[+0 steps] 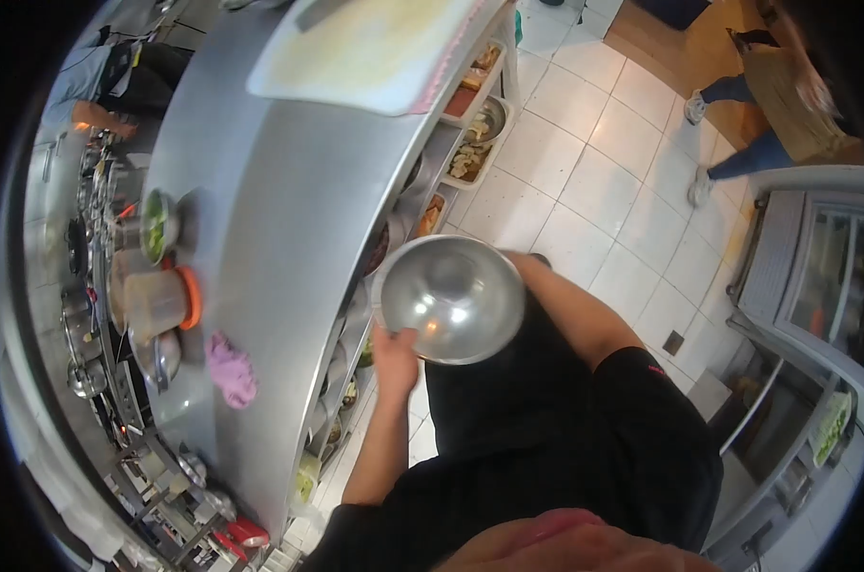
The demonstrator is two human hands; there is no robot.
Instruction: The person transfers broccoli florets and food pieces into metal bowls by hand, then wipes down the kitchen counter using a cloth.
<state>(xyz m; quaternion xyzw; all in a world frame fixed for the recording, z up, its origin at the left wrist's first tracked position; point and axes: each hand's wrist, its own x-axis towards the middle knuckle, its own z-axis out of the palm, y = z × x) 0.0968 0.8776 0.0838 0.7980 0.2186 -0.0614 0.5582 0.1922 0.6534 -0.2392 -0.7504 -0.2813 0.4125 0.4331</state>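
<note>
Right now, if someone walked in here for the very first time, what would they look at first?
Probably the big shiny metal bowl near the middle of the picture, with the left hand gripping its rim. Next might come the crumpled pink-purple cloth lying on the metal counter to the left. The bright orange rim of a cloudy tub, just above the cloth in the picture, could catch the eye too.

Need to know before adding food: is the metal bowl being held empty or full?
Empty. The bowl shows its bare, shiny inside, with only reflections of light and no food in it.
</note>
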